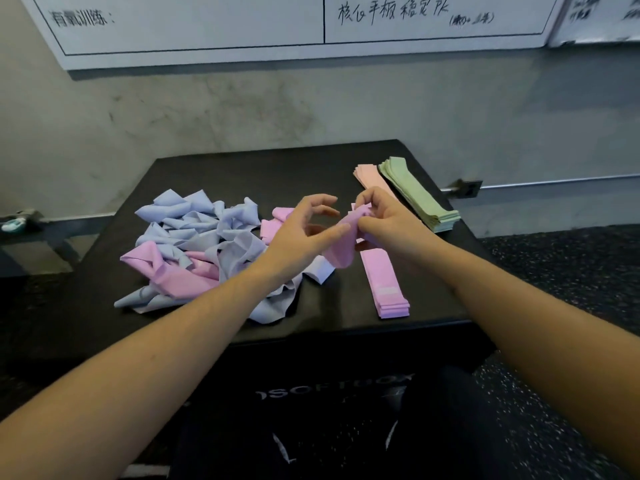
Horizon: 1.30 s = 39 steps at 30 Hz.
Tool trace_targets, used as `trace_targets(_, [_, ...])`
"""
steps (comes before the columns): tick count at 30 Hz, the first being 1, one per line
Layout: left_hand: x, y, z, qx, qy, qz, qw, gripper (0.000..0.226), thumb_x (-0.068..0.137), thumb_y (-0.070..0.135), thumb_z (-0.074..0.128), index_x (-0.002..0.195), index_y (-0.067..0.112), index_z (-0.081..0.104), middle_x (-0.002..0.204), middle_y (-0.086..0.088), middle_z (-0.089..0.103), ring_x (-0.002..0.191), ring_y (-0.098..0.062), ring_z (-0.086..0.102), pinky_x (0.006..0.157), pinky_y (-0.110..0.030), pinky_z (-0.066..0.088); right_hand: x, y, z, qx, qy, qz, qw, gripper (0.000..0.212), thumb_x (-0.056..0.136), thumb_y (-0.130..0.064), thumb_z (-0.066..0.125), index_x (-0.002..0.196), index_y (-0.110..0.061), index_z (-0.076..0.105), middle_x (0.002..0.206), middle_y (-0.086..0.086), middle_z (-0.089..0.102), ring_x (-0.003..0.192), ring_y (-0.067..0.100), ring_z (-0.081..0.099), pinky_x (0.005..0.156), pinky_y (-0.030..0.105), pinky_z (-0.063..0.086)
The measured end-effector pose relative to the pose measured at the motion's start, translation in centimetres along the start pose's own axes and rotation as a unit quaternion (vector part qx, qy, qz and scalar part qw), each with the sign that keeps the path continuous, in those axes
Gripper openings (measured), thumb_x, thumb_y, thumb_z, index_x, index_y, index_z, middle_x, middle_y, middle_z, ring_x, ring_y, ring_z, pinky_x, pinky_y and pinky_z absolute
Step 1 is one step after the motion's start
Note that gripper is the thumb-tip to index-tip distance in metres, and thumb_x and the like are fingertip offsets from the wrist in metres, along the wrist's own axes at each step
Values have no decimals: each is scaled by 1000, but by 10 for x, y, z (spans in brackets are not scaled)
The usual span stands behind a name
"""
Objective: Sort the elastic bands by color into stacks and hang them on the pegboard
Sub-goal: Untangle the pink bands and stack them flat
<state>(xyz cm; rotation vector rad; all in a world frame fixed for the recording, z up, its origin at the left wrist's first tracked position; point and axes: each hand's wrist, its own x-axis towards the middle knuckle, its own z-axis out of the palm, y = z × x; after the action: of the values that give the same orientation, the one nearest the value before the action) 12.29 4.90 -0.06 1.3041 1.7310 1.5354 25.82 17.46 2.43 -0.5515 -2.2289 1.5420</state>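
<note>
A loose pink band [341, 251] hangs above the black box top [214, 168]. My right hand [384, 216] pinches its upper end. My left hand [304, 230] touches the band's left edge with its thumb, the fingers spread and slightly bent. Below lies a flat stack of pink bands [384, 285]. A tangled heap of light-blue bands [204, 230] mixed with pink bands [166, 268] covers the left half. At the far right lie a salmon stack [372, 180] and a green stack [415, 195], side by side.
A grey wall with a whiteboard [194, 26] rises behind the box. A metal rail [554, 183] runs along the wall at right. Speckled dark floor [571, 271] surrounds the box. No pegboard is in view.
</note>
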Motion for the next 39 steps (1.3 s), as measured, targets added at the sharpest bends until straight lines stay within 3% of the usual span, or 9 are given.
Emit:
trace_targets(5, [-18,10,12,47,46,19,998,10,91,19,75,96,26,71,90,6,73,86,-7,67,80,-27,57,-27,-13,-5,-1,-8,2,1000,25,92,3,51,104,-19,46,91,16,60,85,26,65,80,50,62])
trace_targets(9, [-37,24,18,35,75,19,996,14,94,13,69,87,25,69,82,12,70,77,1,61,73,-16,50,-53,-22,-6,-21,-22,-5,1000,39,91,1,57,120,-22,44,112,21,62,87,28,67,77,45,63])
trace_targets(13, [-52,35,21,25,88,-7,996,10,99,28,66,89,27,63,79,16,63,69,6,53,65,-11,40,-77,-28,-8,-5,7,-12,1000,48,92,1,62,128,-24,45,121,15,60,86,26,72,78,41,63])
trace_targets(18, [-67,46,22,-59,73,-33,995,23,99,28,59,82,43,64,86,13,64,87,-11,56,82,-38,46,-100,-28,-9,-5,19,-32,999,66,86,-12,78,136,-35,41,124,4,58,91,24,71,80,41,63])
trace_targets(21, [-73,54,21,-109,77,-29,991,23,105,15,54,88,30,62,85,8,64,86,-14,57,84,-44,49,-112,-30,-10,-3,29,-51,998,68,85,-20,81,137,-39,42,128,-6,56,92,19,71,83,36,61])
trace_targets(24, [-77,60,19,-111,76,-20,991,18,105,14,55,91,24,60,89,6,64,89,-14,57,85,-40,49,-121,-31,-10,-11,70,-72,995,49,85,-27,80,126,-36,55,126,-11,62,95,8,69,84,21,53])
trace_targets(29, [-86,68,24,-85,92,-9,992,19,103,17,57,89,29,61,89,7,63,85,-13,54,76,-30,42,-128,-35,-8,-26,148,-75,986,31,82,-38,82,105,-32,62,114,-11,65,102,8,64,83,19,47])
trace_targets(32, [-92,71,28,-74,88,4,993,17,102,14,60,88,25,62,88,4,65,86,-12,56,79,-30,42,-131,-44,-1,-34,134,-85,987,28,74,-57,80,86,-33,70,101,-19,67,100,3,62,83,17,46])
trace_targets(39, [-102,80,26,-149,46,-25,987,20,94,15,70,78,27,71,88,-3,72,90,-16,67,84,-34,55,-125,-42,1,-37,117,-62,991,9,83,-35,80,76,-30,78,101,-7,70,94,11,65,83,24,49])
